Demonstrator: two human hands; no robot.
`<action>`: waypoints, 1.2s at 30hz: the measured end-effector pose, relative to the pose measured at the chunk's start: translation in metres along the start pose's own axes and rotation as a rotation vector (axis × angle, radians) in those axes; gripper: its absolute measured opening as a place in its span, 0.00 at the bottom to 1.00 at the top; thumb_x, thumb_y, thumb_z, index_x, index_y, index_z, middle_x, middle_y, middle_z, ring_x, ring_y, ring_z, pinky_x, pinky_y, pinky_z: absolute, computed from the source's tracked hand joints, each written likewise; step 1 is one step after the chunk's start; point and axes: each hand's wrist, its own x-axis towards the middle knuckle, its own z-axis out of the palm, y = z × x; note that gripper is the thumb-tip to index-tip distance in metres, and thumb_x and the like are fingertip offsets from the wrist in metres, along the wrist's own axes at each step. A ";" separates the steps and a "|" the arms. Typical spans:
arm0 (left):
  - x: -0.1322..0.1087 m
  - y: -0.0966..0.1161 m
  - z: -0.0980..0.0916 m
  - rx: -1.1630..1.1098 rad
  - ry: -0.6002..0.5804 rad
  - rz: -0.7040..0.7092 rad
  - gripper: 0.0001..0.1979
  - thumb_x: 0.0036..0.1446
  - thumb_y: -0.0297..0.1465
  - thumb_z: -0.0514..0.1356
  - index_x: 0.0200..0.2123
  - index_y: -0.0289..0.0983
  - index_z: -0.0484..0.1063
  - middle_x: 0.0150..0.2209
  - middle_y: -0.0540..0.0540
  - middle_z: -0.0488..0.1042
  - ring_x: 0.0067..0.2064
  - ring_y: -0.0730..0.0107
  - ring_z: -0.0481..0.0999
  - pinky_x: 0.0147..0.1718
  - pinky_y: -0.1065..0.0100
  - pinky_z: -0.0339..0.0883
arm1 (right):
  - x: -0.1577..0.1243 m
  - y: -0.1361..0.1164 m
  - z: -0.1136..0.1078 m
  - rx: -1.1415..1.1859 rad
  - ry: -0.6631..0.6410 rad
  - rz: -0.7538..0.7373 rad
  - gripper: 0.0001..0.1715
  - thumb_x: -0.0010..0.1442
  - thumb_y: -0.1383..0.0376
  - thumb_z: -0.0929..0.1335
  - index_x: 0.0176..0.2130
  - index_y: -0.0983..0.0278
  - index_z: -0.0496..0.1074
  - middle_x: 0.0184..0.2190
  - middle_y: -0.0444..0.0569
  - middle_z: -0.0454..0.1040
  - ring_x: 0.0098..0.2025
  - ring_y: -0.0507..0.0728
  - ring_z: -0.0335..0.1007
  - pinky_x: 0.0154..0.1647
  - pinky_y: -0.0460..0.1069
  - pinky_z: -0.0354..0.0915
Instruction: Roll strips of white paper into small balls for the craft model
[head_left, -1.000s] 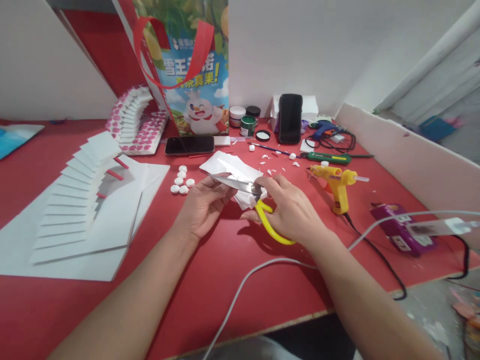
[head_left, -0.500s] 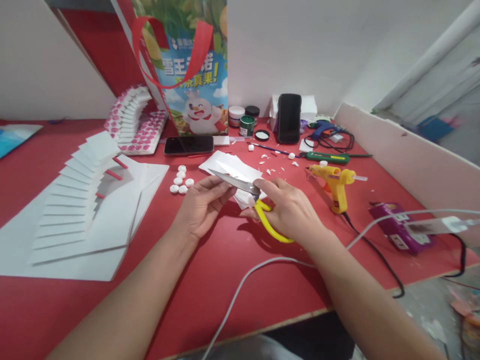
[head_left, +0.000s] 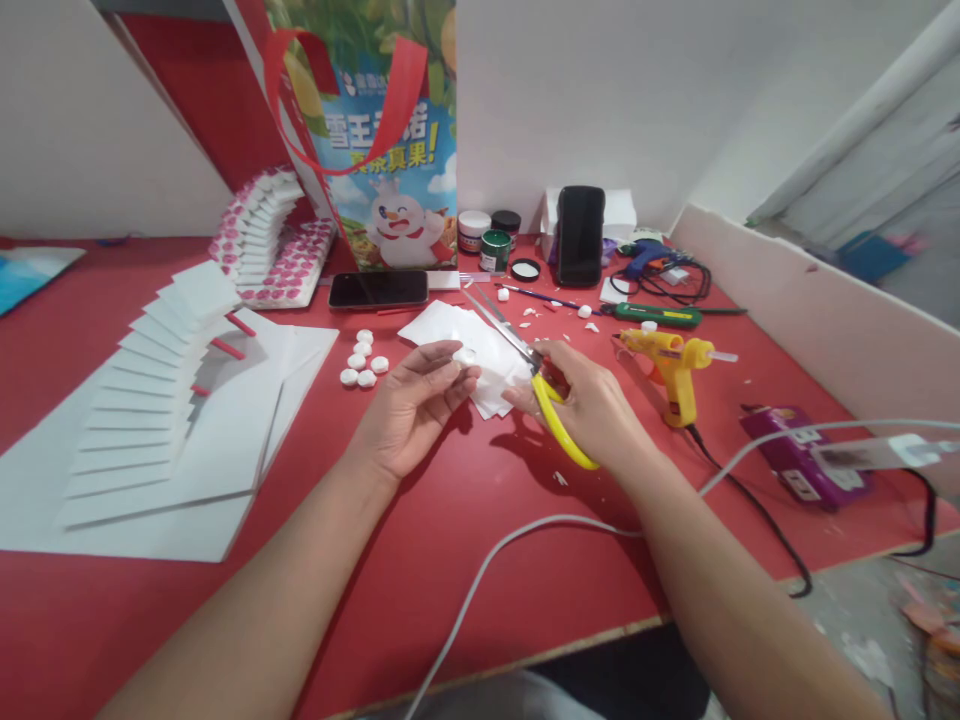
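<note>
My left hand (head_left: pixel 416 400) pinches a small white round piece (head_left: pixel 465 356) between thumb and fingers. My right hand (head_left: pixel 581 405) is wrapped around the yellow handles of a pair of scissors (head_left: pixel 559 425). Their blades point up and left, slightly parted, beyond the white piece and apart from it. Beneath both hands lie several sheets of white paper (head_left: pixel 442 326). Left of the paper, several small white discs (head_left: pixel 364 362) sit in a cluster. A few white scraps (head_left: pixel 560 479) lie below my right hand.
A yellow glue gun (head_left: pixel 675 375) lies to the right, near a purple box (head_left: pixel 799 455). A grey cable (head_left: pixel 495 560) crosses the front. A fanned white card structure (head_left: pixel 135 400) stands at left. Behind are a phone (head_left: pixel 379 289), paint jars (head_left: pixel 495 250) and a printed bag (head_left: pixel 405 220).
The scissors have moved right and away from my left hand, their blades now slightly apart. The white piece shows in my left fingers, and fresh scraps lie on the table below my right hand.
</note>
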 end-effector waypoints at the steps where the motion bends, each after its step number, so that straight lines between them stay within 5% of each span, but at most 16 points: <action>1: 0.000 0.000 0.000 0.001 0.006 0.002 0.12 0.44 0.21 0.73 0.34 0.36 0.80 0.32 0.50 0.80 0.35 0.74 0.82 0.40 0.74 0.77 | -0.001 0.000 0.000 0.007 -0.016 -0.031 0.34 0.58 0.41 0.70 0.49 0.64 0.71 0.31 0.46 0.70 0.29 0.53 0.62 0.31 0.47 0.58; 9: 0.002 0.001 -0.002 0.014 0.013 0.009 0.10 0.46 0.19 0.70 0.34 0.34 0.79 0.31 0.49 0.79 0.35 0.73 0.79 0.44 0.71 0.75 | -0.005 -0.005 0.002 -0.094 -0.084 -0.189 0.37 0.57 0.39 0.70 0.52 0.64 0.70 0.40 0.54 0.70 0.36 0.58 0.67 0.38 0.51 0.63; 36: 0.001 0.002 -0.001 0.027 -0.024 0.008 0.08 0.46 0.19 0.69 0.33 0.33 0.80 0.30 0.48 0.79 0.35 0.72 0.79 0.41 0.72 0.75 | -0.007 -0.005 0.005 -0.113 -0.052 -0.211 0.37 0.58 0.37 0.68 0.48 0.65 0.74 0.37 0.55 0.74 0.32 0.57 0.70 0.34 0.49 0.60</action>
